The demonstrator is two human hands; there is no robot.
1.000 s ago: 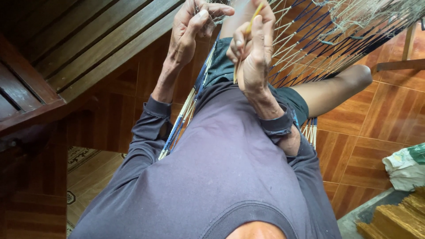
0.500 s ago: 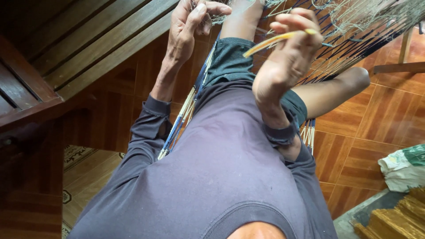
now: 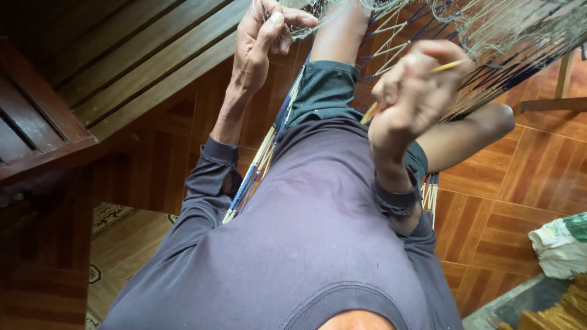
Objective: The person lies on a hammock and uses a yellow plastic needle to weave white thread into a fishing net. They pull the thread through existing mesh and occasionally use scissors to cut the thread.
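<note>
My left hand is raised at the top of the view, its fingers pinched on the pale green mesh of a fishing net that hangs across the top right. My right hand is closed in a fist around a thin yellow netting needle, whose ends stick out on both sides of the fist. That hand is blurred by motion and sits lower and nearer to me than the net. I sit in a woven hammock of blue and cream cords, in a grey long-sleeved shirt and dark shorts.
A dark wooden slatted bench runs along the left. The floor is brown patterned tile. A white and green sack lies at the right edge, with yellowish sticks in the bottom right corner.
My right hand has pulled the yellow needle away from the net, moving right and down toward me. My left hand has stayed pinched on the mesh.
</note>
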